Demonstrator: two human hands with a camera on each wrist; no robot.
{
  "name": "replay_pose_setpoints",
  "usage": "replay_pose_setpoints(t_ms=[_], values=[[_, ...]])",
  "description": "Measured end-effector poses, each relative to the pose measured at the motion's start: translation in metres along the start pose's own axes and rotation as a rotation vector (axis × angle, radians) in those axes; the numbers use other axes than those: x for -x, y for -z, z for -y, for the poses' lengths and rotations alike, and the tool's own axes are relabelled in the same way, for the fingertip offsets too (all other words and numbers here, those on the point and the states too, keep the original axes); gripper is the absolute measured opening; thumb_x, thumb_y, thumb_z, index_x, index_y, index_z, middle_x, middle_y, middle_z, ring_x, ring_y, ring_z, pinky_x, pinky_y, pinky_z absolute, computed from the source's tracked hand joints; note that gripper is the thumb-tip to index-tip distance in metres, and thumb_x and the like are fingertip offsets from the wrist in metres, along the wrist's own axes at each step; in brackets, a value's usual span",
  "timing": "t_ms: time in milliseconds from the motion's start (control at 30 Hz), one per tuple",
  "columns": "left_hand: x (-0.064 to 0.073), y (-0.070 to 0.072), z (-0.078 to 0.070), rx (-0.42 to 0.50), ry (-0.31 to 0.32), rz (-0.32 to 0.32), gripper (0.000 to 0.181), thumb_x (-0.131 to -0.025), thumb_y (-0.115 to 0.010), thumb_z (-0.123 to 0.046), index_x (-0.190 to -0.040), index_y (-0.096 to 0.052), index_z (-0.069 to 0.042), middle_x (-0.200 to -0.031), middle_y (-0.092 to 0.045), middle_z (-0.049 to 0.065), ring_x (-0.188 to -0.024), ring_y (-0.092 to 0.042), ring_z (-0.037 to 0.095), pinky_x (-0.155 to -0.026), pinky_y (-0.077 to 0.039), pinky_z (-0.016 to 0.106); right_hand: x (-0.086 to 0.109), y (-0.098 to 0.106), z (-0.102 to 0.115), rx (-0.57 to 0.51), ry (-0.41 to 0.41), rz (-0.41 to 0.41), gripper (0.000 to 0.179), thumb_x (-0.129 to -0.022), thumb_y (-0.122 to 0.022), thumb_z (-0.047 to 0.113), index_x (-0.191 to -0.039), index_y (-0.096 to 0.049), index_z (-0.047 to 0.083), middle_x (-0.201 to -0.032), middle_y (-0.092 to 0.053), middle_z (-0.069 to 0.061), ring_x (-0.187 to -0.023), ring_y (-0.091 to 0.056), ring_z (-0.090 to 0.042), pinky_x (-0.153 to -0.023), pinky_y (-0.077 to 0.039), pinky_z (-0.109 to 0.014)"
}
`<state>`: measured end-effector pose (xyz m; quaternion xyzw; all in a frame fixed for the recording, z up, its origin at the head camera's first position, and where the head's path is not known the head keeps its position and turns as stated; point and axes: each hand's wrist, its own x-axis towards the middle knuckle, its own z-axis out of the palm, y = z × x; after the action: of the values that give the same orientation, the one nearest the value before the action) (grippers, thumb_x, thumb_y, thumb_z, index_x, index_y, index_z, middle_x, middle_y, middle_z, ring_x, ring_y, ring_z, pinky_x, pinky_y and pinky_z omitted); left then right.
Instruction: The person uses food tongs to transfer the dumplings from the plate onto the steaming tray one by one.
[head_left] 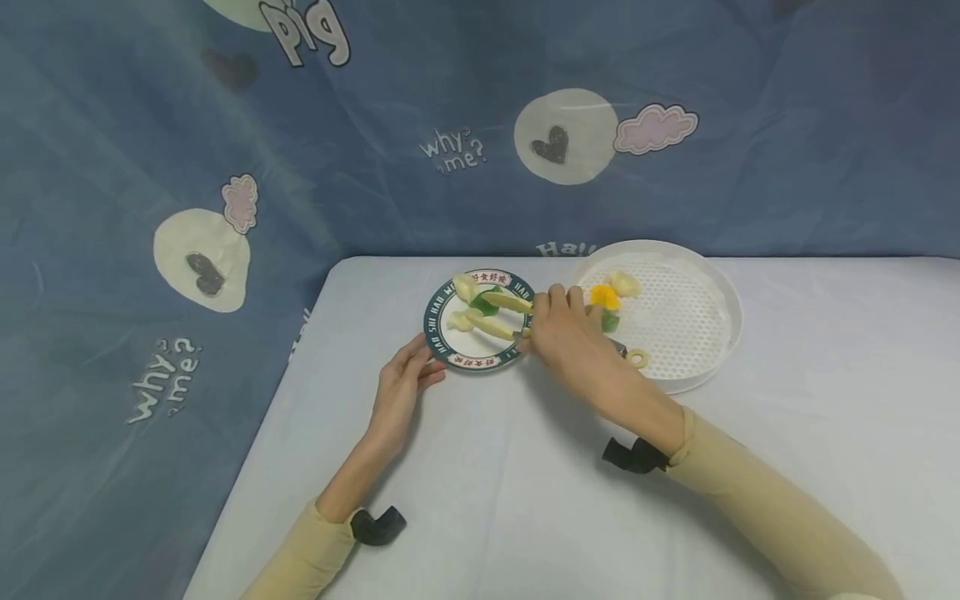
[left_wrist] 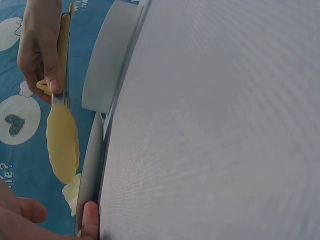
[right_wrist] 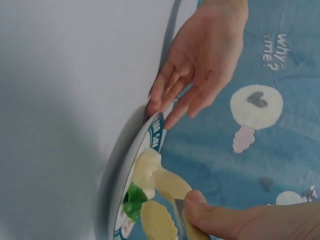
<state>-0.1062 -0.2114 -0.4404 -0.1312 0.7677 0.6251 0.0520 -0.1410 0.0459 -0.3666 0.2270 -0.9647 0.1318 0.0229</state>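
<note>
A small round plate (head_left: 476, 360) with a green lettered rim holds pale dumpling-like pieces (head_left: 466, 288) and a green leafy piece (head_left: 486, 305). My left hand (head_left: 397, 392) grips the plate's left rim, with fingers on both sides of the edge in the right wrist view. My right hand (head_left: 573, 346) holds a pair of tongs (head_left: 501, 327) with cream-coloured tips, which reach over the plate. The tips are spread apart near the pale pieces; whether they touch is unclear. In the left wrist view, the thumb of my right hand (left_wrist: 42, 60) presses the tongs' metal part.
To the right stands a round white tray (head_left: 731, 321) with a perforated base. An orange flower-shaped piece (head_left: 604, 296), another pale piece (head_left: 624, 284) and a green piece (head_left: 610, 322) lie at its left side. A blue patterned cloth (head_left: 420, 200) hangs behind the white table (head_left: 555, 517).
</note>
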Motion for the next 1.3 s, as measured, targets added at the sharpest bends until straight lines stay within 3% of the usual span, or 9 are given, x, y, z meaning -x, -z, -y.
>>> replay_pose_setpoints(t_ms=[333, 667, 867, 1100, 1300], values=[[0.000, -0.001, 0.000, -0.005, 0.000, -0.008, 0.057, -0.117, -0.042, -0.029, -0.168, -0.033, -0.006, -0.146, -0.061, 0.020, -0.129, -0.065, 0.027, -0.107, -0.062, 0.019, -0.006, -0.005, 0.006, 0.032, 0.035, 0.012, 0.051, -0.100, -0.075, 0.039, -0.115, -0.058, -0.006, -0.099, -0.049, -0.015, -0.092, -0.042, -0.032, -0.068, -0.037, -0.037], [0.000, 0.000, 0.001, 0.012, -0.003, -0.001, 0.057, -0.117, -0.042, -0.029, -0.168, -0.033, -0.006, -0.147, -0.061, 0.020, -0.127, -0.066, 0.023, -0.107, -0.063, 0.018, -0.007, -0.008, 0.019, 0.043, 0.021, 0.086, 0.058, -0.099, -0.076, 0.039, -0.124, -0.057, -0.010, -0.111, -0.056, -0.022, -0.101, -0.049, -0.038, -0.080, -0.054, -0.052], [-0.001, 0.000, 0.000, -0.005, -0.014, -0.008, 0.056, -0.117, -0.042, -0.028, -0.167, -0.034, -0.005, -0.146, -0.062, 0.021, -0.125, -0.067, 0.021, -0.106, -0.063, 0.018, -0.006, -0.007, 0.022, 0.045, 0.033, 0.060, 0.054, -0.100, -0.074, 0.038, -0.121, -0.058, -0.009, -0.112, -0.057, -0.022, -0.101, -0.050, -0.038, -0.079, -0.053, -0.052], [-0.002, 0.000, 0.002, -0.006, -0.003, -0.004, 0.057, -0.117, -0.043, -0.030, -0.168, -0.034, -0.007, -0.146, -0.062, 0.020, -0.127, -0.066, 0.023, -0.106, -0.063, 0.018, -0.014, -0.020, 0.026, 0.021, 0.008, 0.064, 0.055, -0.099, -0.074, 0.038, -0.121, -0.058, -0.010, -0.115, -0.056, -0.023, -0.108, -0.051, -0.040, -0.086, -0.058, -0.056], [-0.001, 0.001, 0.001, -0.007, -0.003, -0.001, 0.057, -0.117, -0.043, -0.031, -0.168, -0.034, -0.008, -0.146, -0.062, 0.019, -0.128, -0.066, 0.023, -0.106, -0.063, 0.017, -0.013, -0.029, 0.029, 0.019, 0.021, 0.014, 0.056, -0.100, -0.073, 0.038, -0.120, -0.058, -0.012, -0.113, -0.057, -0.025, -0.107, -0.054, -0.041, -0.078, -0.057, -0.051]])
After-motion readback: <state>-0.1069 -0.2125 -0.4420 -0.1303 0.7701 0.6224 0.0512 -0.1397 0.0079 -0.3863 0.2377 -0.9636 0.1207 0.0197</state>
